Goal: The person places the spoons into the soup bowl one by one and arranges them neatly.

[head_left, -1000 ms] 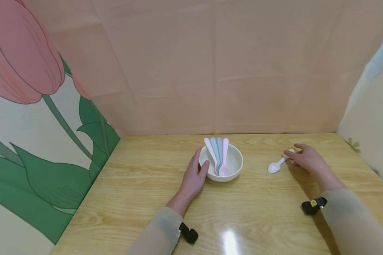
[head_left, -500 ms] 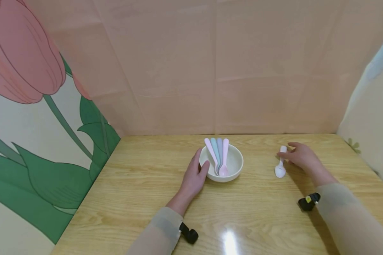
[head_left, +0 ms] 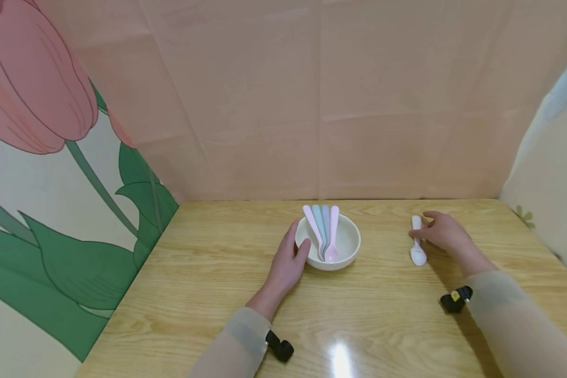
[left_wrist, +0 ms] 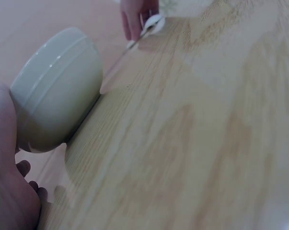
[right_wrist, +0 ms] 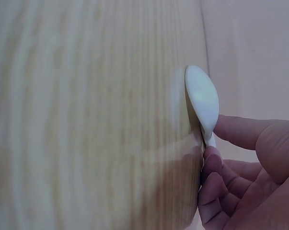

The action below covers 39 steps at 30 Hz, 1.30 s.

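Observation:
A white bowl (head_left: 351, 242) stands near the middle of the table, with several pastel-handled utensils leaning in it, including a pink spoon (head_left: 331, 254) in front. My left hand (head_left: 285, 260) holds the bowl's left side, thumb at the near rim and fingers along the outer wall. Off to the right, my right hand (head_left: 446, 231) pinches a white spoon (head_left: 418, 255) by its handle, thumb on one side and fingers on the other. In the right wrist view, the spoon's rounded head (right_wrist: 203, 98) is close over the wood, and part of the handle is hidden by the fingers.
The wooden table (head_left: 359, 315) ends at a pink cloth backdrop (head_left: 245, 105). A tulip-printed panel (head_left: 99, 210) borders the left side and a pale panel (head_left: 557, 184) the right. Black wrist cameras are strapped over both sleeves.
The right hand has moved slightly left with the white spoon, whose handle has swung from slanting right to nearly straight away from me. The left hand and bowl have stayed put.

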Each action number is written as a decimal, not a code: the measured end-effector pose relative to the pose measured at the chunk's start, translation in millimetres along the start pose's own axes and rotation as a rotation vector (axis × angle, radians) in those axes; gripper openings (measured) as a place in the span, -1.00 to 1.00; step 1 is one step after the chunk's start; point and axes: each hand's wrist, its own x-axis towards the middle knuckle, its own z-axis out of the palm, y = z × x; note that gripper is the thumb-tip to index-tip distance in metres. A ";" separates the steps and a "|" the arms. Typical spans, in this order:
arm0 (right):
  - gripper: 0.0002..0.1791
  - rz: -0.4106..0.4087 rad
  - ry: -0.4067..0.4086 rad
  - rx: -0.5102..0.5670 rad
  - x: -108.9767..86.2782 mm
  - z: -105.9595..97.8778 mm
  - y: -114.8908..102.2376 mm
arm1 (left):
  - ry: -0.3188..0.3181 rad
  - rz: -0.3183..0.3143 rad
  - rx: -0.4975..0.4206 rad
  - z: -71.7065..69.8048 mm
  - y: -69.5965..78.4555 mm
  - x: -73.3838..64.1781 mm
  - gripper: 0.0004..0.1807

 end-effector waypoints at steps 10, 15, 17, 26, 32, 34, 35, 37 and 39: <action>0.08 -0.019 -0.007 -0.006 1.4 0.1 2.7 | -0.002 0.009 -0.004 0.3 0.2 -0.1 -0.23; 0.09 -0.011 -0.010 -0.003 -0.3 0.5 1.1 | -0.003 0.007 -0.005 0.8 -2.0 0.8 -0.24; 0.08 -0.005 -0.008 -0.004 -0.6 0.6 0.2 | -0.002 0.005 -0.003 1.0 -2.7 1.1 -0.24; -0.03 -0.047 0.018 -0.028 0.3 1.1 -1.1 | 0.004 0.015 -0.017 0.5 -1.9 1.6 -0.25; -0.10 -0.034 0.026 -0.019 -2.7 0.7 -3.1 | 0.003 0.016 -0.021 0.8 -1.9 1.8 -0.26; -0.11 -0.038 0.030 -0.016 -3.6 0.5 -3.7 | 0.004 0.017 -0.022 0.9 -2.2 2.0 -0.26; -0.12 -0.042 0.032 -0.016 -3.6 0.7 -3.5 | 0.004 0.016 -0.022 1.1 -2.2 2.1 -0.26; -0.13 -0.048 0.040 -0.015 -3.7 0.8 -3.5 | 0.005 0.017 -0.022 1.1 -2.5 2.2 -0.26; -0.14 -0.053 0.048 -0.013 -3.4 1.0 -3.1 | 0.006 0.017 -0.021 0.9 -2.6 2.3 -0.25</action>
